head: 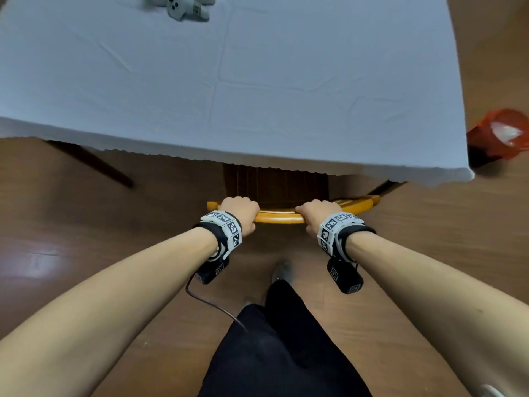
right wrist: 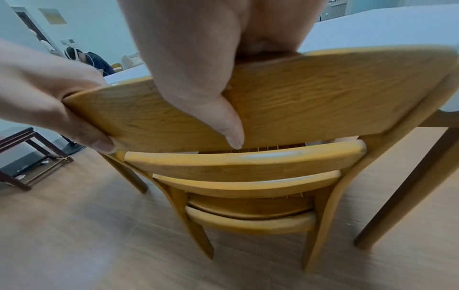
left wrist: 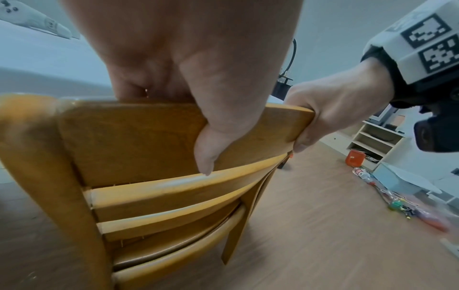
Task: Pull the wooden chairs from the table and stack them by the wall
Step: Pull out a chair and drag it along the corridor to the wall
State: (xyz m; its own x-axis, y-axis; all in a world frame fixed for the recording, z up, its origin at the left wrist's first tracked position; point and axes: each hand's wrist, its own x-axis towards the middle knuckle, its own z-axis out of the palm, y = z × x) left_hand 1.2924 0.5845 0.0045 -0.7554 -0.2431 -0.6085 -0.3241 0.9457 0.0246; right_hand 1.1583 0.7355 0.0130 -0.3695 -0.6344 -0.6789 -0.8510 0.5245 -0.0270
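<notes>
A light wooden chair [head: 280,217] stands with its seat under the table [head: 257,81], which wears a pale blue cloth. Only its curved top rail shows in the head view. My left hand [head: 240,213] grips the left part of that rail, fingers over the top and thumb behind. My right hand [head: 317,213] grips the rail to the right in the same way. In the left wrist view the left hand [left wrist: 206,137] wraps the chair [left wrist: 136,141] back, with the right hand [left wrist: 330,117] beyond. The right wrist view shows the right hand [right wrist: 206,108] on the chair [right wrist: 310,102], slats and seat below.
A red bag [head: 498,136] lies on the wood floor right of the table. White controllers [head: 183,7] sit on the table's far side. A dark table leg [right wrist: 402,188] stands right of the chair. Shelves [left wrist: 377,137] and floor clutter lie further right; a dark low frame [right wrist: 29,155] stands left.
</notes>
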